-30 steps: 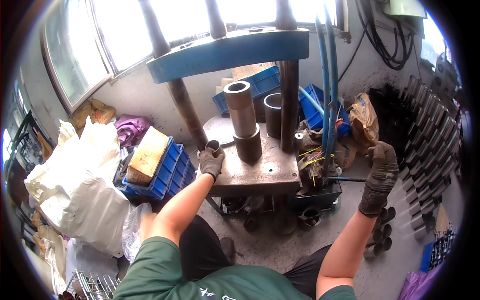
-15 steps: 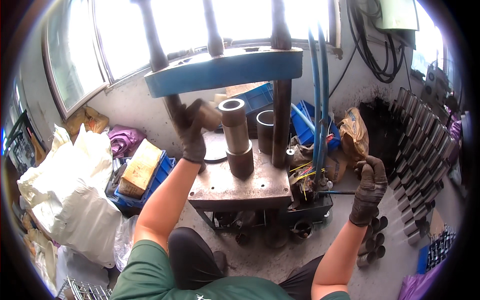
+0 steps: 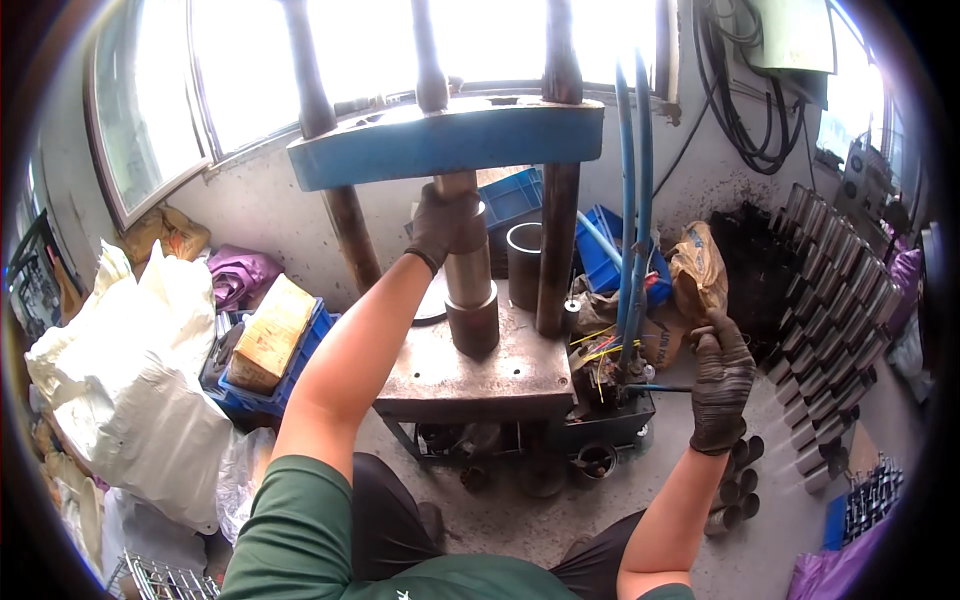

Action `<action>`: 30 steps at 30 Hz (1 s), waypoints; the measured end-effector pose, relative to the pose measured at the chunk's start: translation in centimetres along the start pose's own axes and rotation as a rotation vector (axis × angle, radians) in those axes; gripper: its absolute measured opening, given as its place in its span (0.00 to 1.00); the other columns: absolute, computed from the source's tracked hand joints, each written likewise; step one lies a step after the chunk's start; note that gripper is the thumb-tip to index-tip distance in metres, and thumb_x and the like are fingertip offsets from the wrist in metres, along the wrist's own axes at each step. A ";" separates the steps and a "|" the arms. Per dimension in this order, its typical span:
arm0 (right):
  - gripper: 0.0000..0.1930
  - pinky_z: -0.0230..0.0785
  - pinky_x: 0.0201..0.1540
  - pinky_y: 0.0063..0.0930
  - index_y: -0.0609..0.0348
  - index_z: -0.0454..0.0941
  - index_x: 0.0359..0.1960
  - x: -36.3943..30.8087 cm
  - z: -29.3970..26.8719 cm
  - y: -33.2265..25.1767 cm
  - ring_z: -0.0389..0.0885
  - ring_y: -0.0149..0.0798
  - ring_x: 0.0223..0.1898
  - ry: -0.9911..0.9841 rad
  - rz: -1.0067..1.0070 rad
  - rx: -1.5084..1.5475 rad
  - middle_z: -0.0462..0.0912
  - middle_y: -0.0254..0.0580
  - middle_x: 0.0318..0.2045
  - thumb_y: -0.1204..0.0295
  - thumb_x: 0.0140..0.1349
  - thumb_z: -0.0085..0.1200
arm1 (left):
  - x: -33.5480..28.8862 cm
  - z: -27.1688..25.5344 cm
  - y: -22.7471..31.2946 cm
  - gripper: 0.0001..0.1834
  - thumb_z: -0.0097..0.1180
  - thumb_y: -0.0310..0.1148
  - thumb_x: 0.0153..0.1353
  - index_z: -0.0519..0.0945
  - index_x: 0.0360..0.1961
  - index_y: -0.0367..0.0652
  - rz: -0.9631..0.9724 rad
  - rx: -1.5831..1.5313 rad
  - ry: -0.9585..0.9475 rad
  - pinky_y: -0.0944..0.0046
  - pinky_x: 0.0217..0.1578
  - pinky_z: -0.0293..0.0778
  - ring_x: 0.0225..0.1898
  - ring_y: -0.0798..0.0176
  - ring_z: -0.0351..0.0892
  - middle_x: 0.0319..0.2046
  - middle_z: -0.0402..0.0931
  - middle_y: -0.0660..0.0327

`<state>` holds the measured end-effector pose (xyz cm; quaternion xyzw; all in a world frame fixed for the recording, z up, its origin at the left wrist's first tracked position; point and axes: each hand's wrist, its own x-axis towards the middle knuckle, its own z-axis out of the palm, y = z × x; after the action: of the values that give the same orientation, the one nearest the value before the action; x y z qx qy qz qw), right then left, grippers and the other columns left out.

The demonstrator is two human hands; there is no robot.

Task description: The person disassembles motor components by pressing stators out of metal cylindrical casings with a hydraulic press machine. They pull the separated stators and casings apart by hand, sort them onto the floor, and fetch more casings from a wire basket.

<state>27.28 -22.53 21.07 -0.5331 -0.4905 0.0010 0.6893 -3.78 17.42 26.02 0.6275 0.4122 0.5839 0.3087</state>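
Note:
My left hand, in a dark glove, is closed around a short metal cylinder at the top of an upright stack under the blue crossbeam of a press. Below my fingers is a bright steel sleeve, seated in a darker tube on the press table. The glove hides the joint between the held cylinder and the sleeve. Off to the right, my gloved right hand has curled fingers beside the end of a thin blue rod; what they grip is hidden.
A wide dark tube stands behind the stack, near a steel press column. Blue hoses run down on the right. Rows of metal tubes are piled at far right. White sacks and a blue crate stand left.
My left hand has moved right with the cylinder, from beside the stack to its top beneath the crossbeam. My right hand has shifted slightly in the picture and stays curled.

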 end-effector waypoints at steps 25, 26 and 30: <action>0.16 0.78 0.43 0.52 0.55 0.84 0.35 -12.9 -7.0 -6.3 0.87 0.58 0.40 -1.498 0.125 -0.937 0.87 0.50 0.34 0.54 0.64 0.59 | -5.2 0.3 5.7 0.46 0.65 0.54 0.60 0.63 0.65 0.27 0.025 0.464 -0.044 0.47 0.59 0.79 0.57 0.34 0.83 0.53 0.81 0.33; 0.16 0.78 0.42 0.52 0.55 0.83 0.35 -13.0 -7.0 -6.4 0.86 0.59 0.40 -1.436 0.148 -0.917 0.86 0.51 0.33 0.54 0.64 0.58 | -5.1 0.3 5.7 0.46 0.64 0.55 0.61 0.62 0.64 0.25 0.033 0.489 -0.045 0.47 0.59 0.78 0.58 0.34 0.83 0.54 0.81 0.32; 0.18 0.76 0.41 0.52 0.56 0.82 0.32 -13.3 -7.1 -7.0 0.85 0.59 0.38 -1.292 0.171 -0.866 0.85 0.52 0.30 0.53 0.68 0.58 | -5.0 0.9 4.8 0.47 0.62 0.57 0.63 0.61 0.63 0.23 0.082 0.510 -0.054 0.49 0.58 0.78 0.56 0.36 0.83 0.52 0.81 0.34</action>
<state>21.47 -37.72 17.63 -0.6843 -0.7084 0.1729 -0.0049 -2.06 10.83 27.69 0.7166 0.5119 0.4562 0.1276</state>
